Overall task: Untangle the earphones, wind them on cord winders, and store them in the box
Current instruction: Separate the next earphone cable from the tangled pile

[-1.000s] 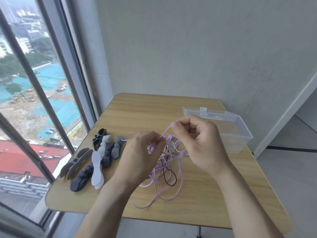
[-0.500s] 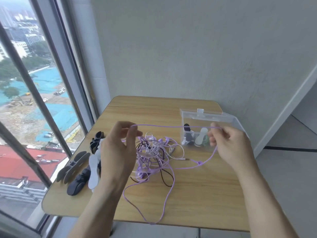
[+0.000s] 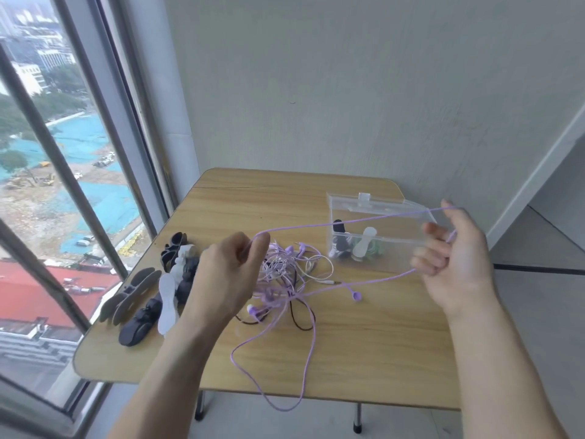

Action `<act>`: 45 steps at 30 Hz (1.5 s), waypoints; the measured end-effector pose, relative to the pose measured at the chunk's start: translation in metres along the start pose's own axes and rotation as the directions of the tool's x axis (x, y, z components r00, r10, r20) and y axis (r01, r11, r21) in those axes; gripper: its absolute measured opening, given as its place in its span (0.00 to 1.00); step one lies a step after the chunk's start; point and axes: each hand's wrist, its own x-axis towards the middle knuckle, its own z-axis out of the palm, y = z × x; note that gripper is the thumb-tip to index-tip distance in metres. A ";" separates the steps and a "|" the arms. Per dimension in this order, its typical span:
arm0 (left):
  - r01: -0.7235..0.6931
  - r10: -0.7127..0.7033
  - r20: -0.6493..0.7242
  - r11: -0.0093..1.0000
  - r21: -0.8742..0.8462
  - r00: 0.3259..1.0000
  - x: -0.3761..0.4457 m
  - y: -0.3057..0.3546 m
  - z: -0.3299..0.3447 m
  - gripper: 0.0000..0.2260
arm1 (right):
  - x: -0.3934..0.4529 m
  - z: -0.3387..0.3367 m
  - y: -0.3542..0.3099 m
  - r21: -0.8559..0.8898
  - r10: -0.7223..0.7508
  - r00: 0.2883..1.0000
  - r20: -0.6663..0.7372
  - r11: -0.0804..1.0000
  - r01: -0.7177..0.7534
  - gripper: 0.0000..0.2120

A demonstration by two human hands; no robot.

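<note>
A purple cord (image 3: pixel 348 222) is being held taut above the tabletop (image 3: pixel 364 343) between both hands. It is being pinched by the left hand (image 3: pixel 223 280), fingers curled, over the middle of the tabletop, just beside the tangle (image 3: pixel 285 274). At its other end it is being looped over the raised fingers of the right hand (image 3: pixel 452 258), which is being held half open past the right edge, fingers loosely bent; from there the cord is being led back down to the tangle, with one earbud (image 3: pixel 356 294) lying beside it. The tangle of purple, white and dark earphones is lying at the middle of the tabletop, and a long purple loop is hanging over the near edge. Spare winders (image 3: pixel 148 299), black, grey and white, are being kept in a cluster along the left edge. The clear box (image 3: pixel 380 239) is standing open near the far right corner, with wound winders inside.
</note>
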 end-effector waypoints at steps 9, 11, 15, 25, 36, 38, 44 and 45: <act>0.032 0.025 0.160 0.939 -0.343 0.987 -0.005 0.012 -0.002 0.29 | 0.009 -0.003 0.020 -0.469 -0.291 0.944 -0.158 0.863 0.188 0.05; -0.022 0.058 0.164 0.976 -0.215 0.985 -0.006 0.010 0.001 0.25 | 0.008 -0.005 0.019 -0.489 -0.219 0.969 -0.115 0.861 0.136 0.14; -0.023 -0.006 0.162 0.984 0.177 0.987 -0.004 -0.005 0.002 0.10 | 0.016 -0.018 0.013 -0.459 -0.084 0.991 -0.106 0.888 0.026 0.31; 0.277 -0.345 0.094 0.536 -0.798 0.934 0.010 0.007 -0.013 0.20 | 0.009 -0.018 0.022 -0.898 -0.273 0.959 -0.078 0.437 0.051 0.04; -0.023 0.069 0.237 0.981 -0.192 0.969 -0.017 0.039 0.007 0.06 | -0.067 0.028 0.050 -0.495 -0.062 0.639 0.767 0.578 0.649 0.27; -0.056 0.109 0.258 0.977 -0.204 0.960 -0.017 0.038 0.009 0.09 | -0.074 0.039 0.064 -0.436 -0.062 0.656 0.753 0.700 0.566 0.20; -0.230 0.242 0.306 0.970 -0.075 0.921 -0.018 0.023 0.018 0.08 | -0.070 0.040 0.058 -0.475 0.111 0.759 0.641 0.835 0.278 0.24; -0.262 0.263 0.303 0.964 -0.045 0.916 -0.020 0.021 0.022 0.07 | -0.071 0.042 0.059 -0.498 0.151 0.770 0.620 0.834 0.237 0.27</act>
